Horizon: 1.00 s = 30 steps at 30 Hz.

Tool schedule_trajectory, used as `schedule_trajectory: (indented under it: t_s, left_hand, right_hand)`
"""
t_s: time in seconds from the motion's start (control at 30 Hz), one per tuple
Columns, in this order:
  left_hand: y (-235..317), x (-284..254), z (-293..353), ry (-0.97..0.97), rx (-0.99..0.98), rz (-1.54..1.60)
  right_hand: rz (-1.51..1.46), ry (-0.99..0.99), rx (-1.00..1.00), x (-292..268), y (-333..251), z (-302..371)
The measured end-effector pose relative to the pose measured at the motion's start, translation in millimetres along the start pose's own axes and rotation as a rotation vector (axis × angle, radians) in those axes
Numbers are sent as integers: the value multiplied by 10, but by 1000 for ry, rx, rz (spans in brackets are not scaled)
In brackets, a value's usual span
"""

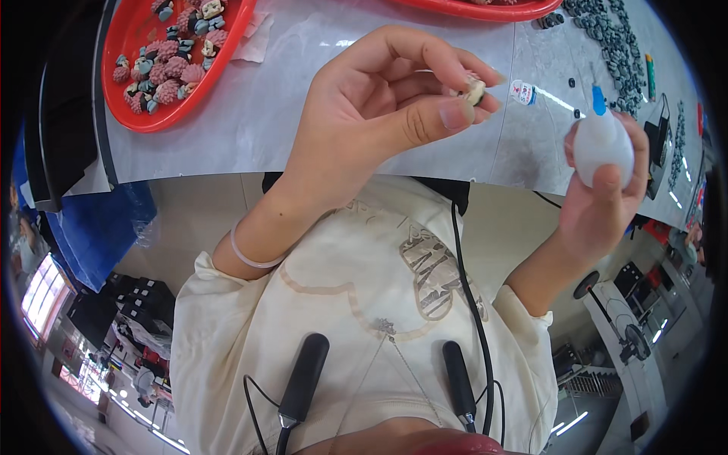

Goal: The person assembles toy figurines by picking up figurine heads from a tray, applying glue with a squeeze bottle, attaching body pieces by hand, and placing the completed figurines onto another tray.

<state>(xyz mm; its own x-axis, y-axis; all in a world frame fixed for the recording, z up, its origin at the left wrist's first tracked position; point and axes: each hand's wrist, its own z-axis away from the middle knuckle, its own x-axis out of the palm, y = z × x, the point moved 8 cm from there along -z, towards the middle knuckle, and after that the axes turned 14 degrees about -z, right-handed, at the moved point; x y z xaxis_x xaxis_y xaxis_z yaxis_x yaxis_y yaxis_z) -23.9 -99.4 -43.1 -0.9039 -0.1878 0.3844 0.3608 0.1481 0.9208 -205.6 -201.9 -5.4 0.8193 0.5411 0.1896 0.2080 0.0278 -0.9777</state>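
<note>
Between the thumb and fingertips of my left hand [379,98] is a small figurine piece [475,92], cream-coloured with some pink; the fingers cover most of it. My right hand [603,212] is wrapped round a white squeeze bottle [604,148], held upright. Its blue tip [599,100] carries a thin needle pointing up, apart from the piece. On the table between the two hands is a small white bottle [523,92] with a printed label and a blue end.
A red tray [171,121] with several pink-haired figurines stands at the far left, beside a paper scrap [255,38]. Another red tray [485,11] is at the far edge. Many dark grey parts [618,57] spread at the right, near a green-and-orange stick [650,76].
</note>
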Motion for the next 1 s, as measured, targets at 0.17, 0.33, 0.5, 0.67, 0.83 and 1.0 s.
schedule_trajectory:
  t_s: [0.17, 0.33, 0.5, 0.67, 0.83, 1.0]
  left_hand:
    - [7, -25, -2, 32, 52, -53]
    - [-7, -42, -5, 73, 81, -79]
    - [49, -54, -22, 61, 73, -221]
    - [4, -46, -5, 79, 62, -115]
    - [-26, -82, -27, 22, 80, -333]
    - [-8, -13, -10, 65, 0, -145]
  right_hand:
    - [-51, 85, -90, -41, -159, -48]
    - [-54, 128, -125, -47, -258, -55]
    - [90, 115, -179, 18, -343, -68]
    - [178, 86, -203, 57, -394, -114]
    - [251, 42, -272, 117, -442, -137]
    - [453, -198, -385, 238, -598, -33]
